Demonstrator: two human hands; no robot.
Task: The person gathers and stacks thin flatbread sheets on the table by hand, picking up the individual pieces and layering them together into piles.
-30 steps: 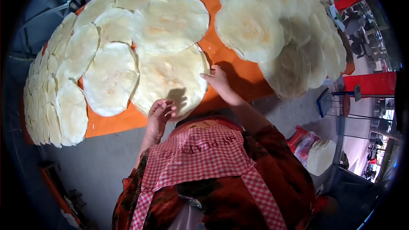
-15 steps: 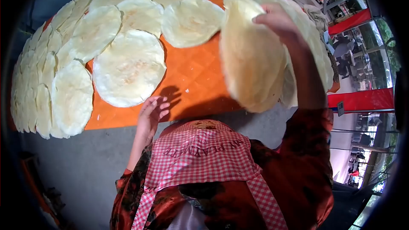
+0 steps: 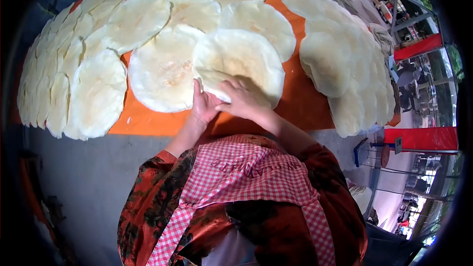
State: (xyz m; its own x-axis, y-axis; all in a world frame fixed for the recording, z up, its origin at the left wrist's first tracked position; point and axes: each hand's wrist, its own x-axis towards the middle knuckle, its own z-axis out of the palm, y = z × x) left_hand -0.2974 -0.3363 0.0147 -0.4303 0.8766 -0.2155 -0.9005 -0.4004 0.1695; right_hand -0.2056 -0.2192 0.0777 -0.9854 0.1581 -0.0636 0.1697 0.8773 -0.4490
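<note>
A round, thin flatbread (image 3: 244, 54) with a browned centre lies over the orange-covered table, its left side overlapping another flatbread (image 3: 160, 71). At its near edge, which is slightly folded up, my left hand (image 3: 204, 106) grips the rim with the thumb pointing up. My right hand (image 3: 246, 101) is closed at the same edge, close beside the left, its fingers on top of the bread. The fingertips of both hands are partly hidden by the bread and by each other.
Overlapping flatbreads (image 3: 101, 93) cover the table's left and far parts. On the right lies an overlapping pile of flatbreads (image 3: 327, 61). Orange cloth (image 3: 162, 127) shows along the near edge. Beyond the table's right end are a blue stool (image 3: 362, 152) and red cloth (image 3: 426, 139).
My right hand has brought the flatbread from the right-hand pile leftward and laid it beside the near one. My left hand, formerly empty, has moved onto its edge. The view has shifted.
</note>
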